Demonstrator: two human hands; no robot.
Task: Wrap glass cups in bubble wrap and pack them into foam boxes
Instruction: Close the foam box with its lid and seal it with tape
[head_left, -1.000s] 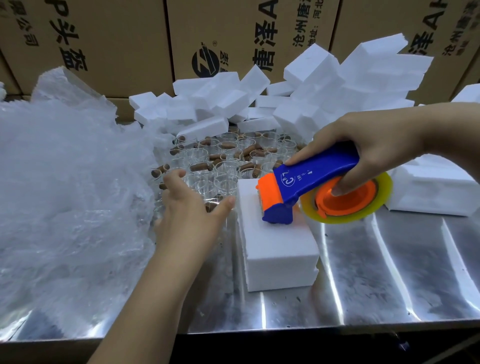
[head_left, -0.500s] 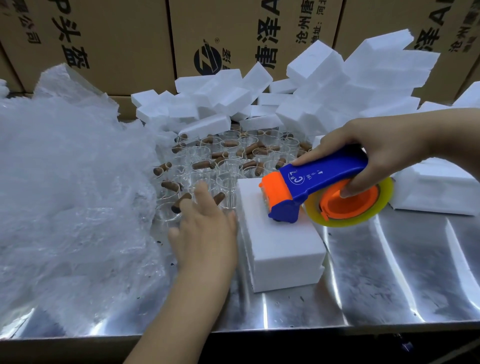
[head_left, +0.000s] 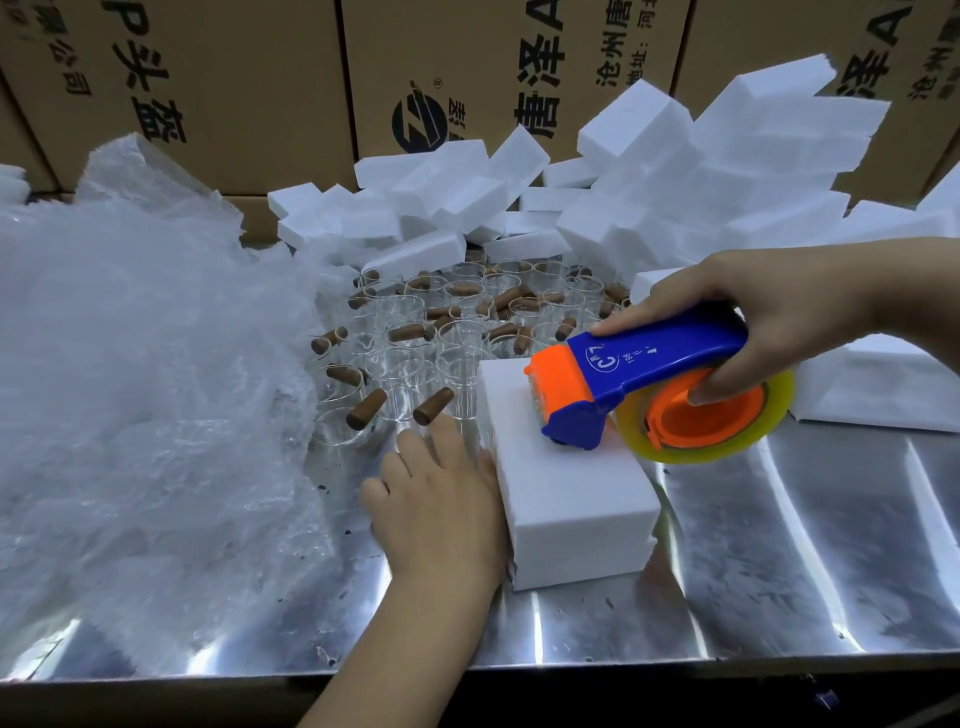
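On the steel table (head_left: 831, 545), just before the clear glass cups (head_left: 405, 364), brace the white rectangular foam box (head_left: 571, 493) with the straight-fingered left hand (head_left: 441, 514) while the right hand (head_left: 769, 306) (fingers curled round the handle) draws the blue-and-orange plastic tape dispenser (head_left: 649, 374) squarely across its top.

Top edge cuts the brown printed cardboard cartons (head_left: 249, 104), lettering incomplete. Left edge cuts the crumpled clear bubble wrap heap (head_left: 130, 415). Palm of left hand (head_left: 441, 514) hidden, facing down beside the closed white foam box (head_left: 571, 493); forearm cut at bottom. Arm of right hand (head_left: 779, 306) cut at right; its fingers partly hidden behind the blue-and-orange plastic tape dispenser (head_left: 660, 358), which also covers the top of the yellowish clear tape roll (head_left: 701, 452). Dispenser's small print unreadable. Nearest clear glass cups (head_left: 410, 374) partly hidden behind the box.
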